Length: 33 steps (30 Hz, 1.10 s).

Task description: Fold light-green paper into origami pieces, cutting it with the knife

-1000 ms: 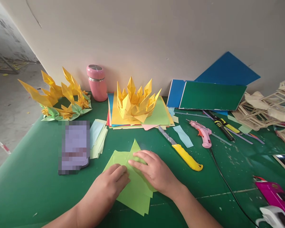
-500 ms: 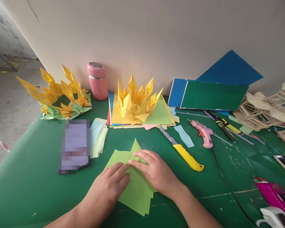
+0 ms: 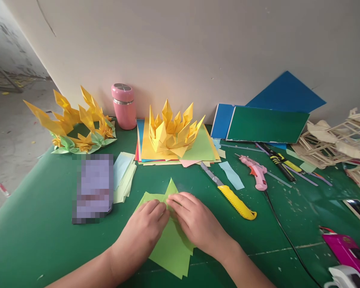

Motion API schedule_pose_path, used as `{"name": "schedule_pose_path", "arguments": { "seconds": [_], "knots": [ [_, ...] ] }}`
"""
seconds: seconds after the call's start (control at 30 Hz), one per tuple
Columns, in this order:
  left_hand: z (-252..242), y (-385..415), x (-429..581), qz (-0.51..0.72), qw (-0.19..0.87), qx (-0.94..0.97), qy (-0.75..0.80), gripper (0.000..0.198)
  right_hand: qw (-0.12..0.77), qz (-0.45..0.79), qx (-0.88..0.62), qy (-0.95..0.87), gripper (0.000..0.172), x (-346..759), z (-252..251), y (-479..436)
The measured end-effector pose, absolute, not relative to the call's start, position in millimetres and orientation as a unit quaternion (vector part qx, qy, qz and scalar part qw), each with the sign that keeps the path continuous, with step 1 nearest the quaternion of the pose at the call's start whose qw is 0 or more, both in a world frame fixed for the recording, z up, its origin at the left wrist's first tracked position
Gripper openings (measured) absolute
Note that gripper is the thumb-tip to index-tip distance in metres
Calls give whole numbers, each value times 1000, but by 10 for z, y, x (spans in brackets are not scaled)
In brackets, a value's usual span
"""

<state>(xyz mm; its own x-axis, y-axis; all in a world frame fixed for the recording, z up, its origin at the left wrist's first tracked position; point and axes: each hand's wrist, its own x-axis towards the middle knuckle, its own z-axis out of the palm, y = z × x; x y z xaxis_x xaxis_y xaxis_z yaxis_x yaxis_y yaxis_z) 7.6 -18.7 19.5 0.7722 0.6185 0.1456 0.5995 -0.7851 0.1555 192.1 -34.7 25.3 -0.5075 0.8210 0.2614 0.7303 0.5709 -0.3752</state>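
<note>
Head view: green paper (image 3: 171, 248) lay beneath the fingers (image 3: 181, 200), its middle hidden. The left hand (image 3: 145, 226) had curled more since before, beside the right hand (image 3: 199, 224), fingers bunched; whether either pinched paper was unclear.

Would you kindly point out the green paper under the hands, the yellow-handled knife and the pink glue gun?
Green paper (image 3: 171, 245): head view, lower part.
Yellow-handled knife (image 3: 229, 195): head view, handle.
Pink glue gun (image 3: 259, 174): head view, grip.

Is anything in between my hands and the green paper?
Nothing visible: your left hand and right hand both touch the green paper directly. The yellow-handled knife lies off to the right, apart from the paper.
</note>
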Motion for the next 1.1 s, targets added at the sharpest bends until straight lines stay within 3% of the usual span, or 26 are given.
{"name": "schedule_pose_path", "arguments": {
  "seconds": [0.33, 0.57, 0.73, 0.9, 1.0, 1.1],
  "knots": [
    [140, -87, 96, 157, 41, 940, 300, 15, 194, 107, -479, -849, 37, 1872, 256, -335],
    [301, -33, 220, 24, 76, 931, 356, 22, 218, 139, -506, -823, 32, 1875, 298, -316],
    [307, -17, 287, -7, 38, 937, 347, 28, 241, 149, -559, -780, 30, 1957, 283, -234],
    [220, -51, 286, 17, 2, 941, 339, 35, 232, 168, -641, -712, 18, 1938, 263, -20],
    [184, -65, 281, 26, -16, 940, 340, 34, 234, 232, -654, -681, 5, 1894, 300, 122],
    [167, -67, 279, 19, -35, 942, 333, 34, 235, 285, -665, -650, 3, 1872, 335, 212]
  ]
}}
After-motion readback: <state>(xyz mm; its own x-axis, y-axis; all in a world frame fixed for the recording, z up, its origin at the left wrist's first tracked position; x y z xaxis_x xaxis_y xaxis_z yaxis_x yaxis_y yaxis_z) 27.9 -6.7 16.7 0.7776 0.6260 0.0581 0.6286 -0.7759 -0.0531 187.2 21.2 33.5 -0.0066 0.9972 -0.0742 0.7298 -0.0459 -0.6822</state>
